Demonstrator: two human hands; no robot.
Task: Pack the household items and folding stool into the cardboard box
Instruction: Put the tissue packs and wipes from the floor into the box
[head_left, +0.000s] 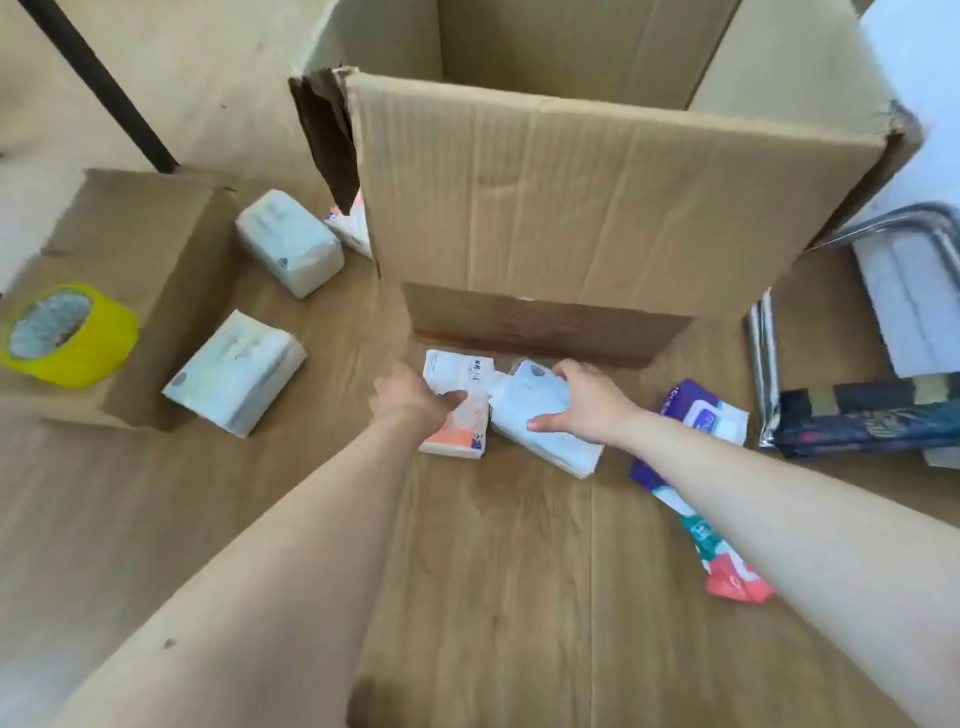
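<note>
Near the foot of the open cardboard box (545, 208), both hands rest on tissue packs lying on the wood floor (493, 597). Left hand (410, 397) has its fingers closed round an orange-and-white pack (457, 374); right hand (587, 400) spreads its fingers over a white pack (550, 447) and grips it. Packing looks barely begun: what shows of the box's inside appears empty, though its bottom is hidden. Two more white packs (288, 241) (234, 371) lie at left, another peeks out beside the box (350, 223), and a purple wipes pack (701, 421) and a coral pack (732, 577) lie at right. Far right, the folding stool (883, 332) waits unpacked. Yellow tape (67, 335) sits on a smaller carton (156, 249).
</note>
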